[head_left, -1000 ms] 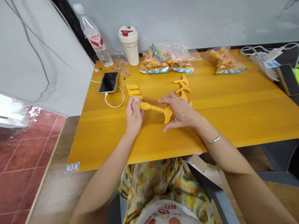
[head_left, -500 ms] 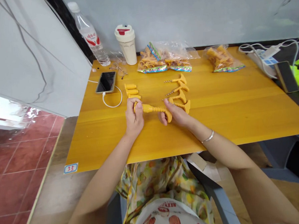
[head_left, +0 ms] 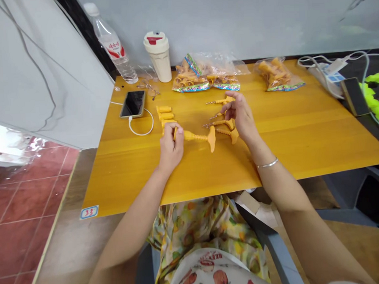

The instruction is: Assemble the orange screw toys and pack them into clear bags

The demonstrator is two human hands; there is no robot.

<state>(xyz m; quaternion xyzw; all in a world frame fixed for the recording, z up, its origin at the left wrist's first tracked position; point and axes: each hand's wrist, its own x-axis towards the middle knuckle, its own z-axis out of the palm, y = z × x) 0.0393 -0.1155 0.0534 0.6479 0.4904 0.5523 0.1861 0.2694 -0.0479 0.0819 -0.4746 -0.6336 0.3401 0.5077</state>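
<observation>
My left hand (head_left: 171, 145) is closed around the yellow sleeve end of a corkscrew (head_left: 199, 137), whose T-shaped handle points right, just above the table. At the right, my right hand (head_left: 242, 116) hovers over a column of yellow corkscrews (head_left: 229, 134) with bare metal spirals pointing left. Its fingers are bent but apart, beside the upper handles and partly covering them; whether they touch one I cannot tell. Beyond my left hand lie several yellow sleeves (head_left: 165, 116), the nearest partly hidden by my fingers.
Along the back of the table (head_left: 291, 141) stand a water bottle (head_left: 113, 46) and a white cup (head_left: 160, 61). Plastic bags of yellow parts (head_left: 195, 76) lie beside them, with another bag (head_left: 276, 74) farther right. A charging phone (head_left: 133, 104) is at left; a power strip (head_left: 332, 75) at right.
My right hand has let go of the corkscrew's handle and moved up and right to the corkscrew column. My left hand still holds the corkscrew, whose handle has turned.
</observation>
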